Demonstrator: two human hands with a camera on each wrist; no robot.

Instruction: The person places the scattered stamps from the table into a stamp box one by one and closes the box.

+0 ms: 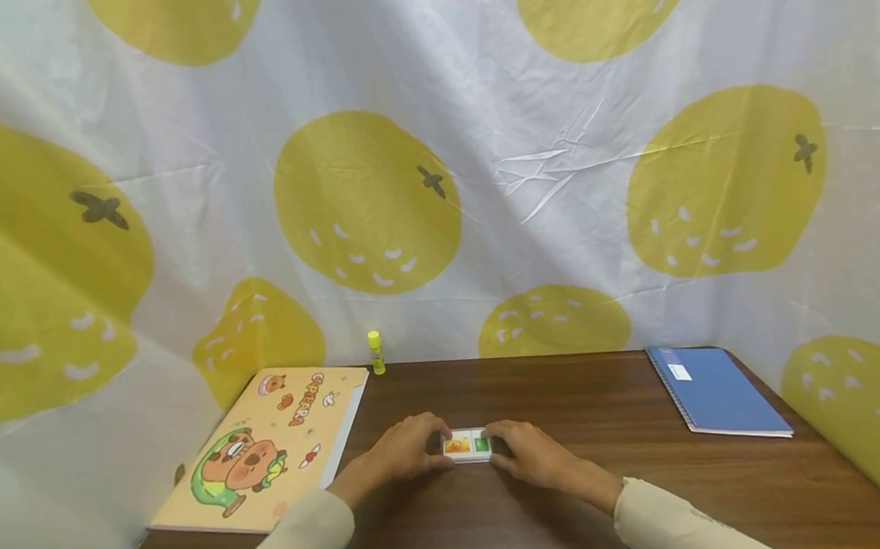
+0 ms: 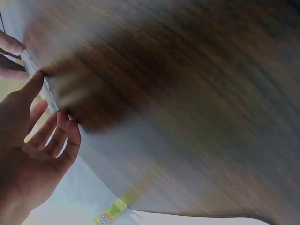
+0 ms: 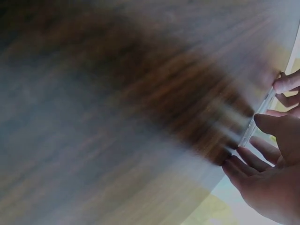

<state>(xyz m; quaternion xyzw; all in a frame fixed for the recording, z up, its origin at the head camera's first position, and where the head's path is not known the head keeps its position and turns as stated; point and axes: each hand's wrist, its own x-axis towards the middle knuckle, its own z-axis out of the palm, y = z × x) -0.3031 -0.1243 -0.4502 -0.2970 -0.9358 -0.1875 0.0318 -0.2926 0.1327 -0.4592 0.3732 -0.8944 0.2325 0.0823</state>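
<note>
A small flat stack of white picture cards (image 1: 468,445) lies on the brown wooden table, an orange picture and a green one facing up. At its left end, my left hand (image 1: 409,447) grips it between thumb and fingers. The opposite end is held the same way by my right hand (image 1: 534,454). From the left wrist view, the stack's thin edge (image 2: 52,97) runs between the thumb and fingertips, which are close to the tabletop. In the right wrist view the edge (image 3: 247,132) shows too, with the thumb on the near side. The fingers hide both ends.
A cream folder (image 1: 255,455) with cartoon capybaras lies at the left. Behind it a yellow glue stick (image 1: 376,354) stands upright near the curtain. A blue spiral notebook (image 1: 718,391) rests at the back right. A lemon-patterned curtain (image 1: 486,227) encloses the table (image 1: 553,394).
</note>
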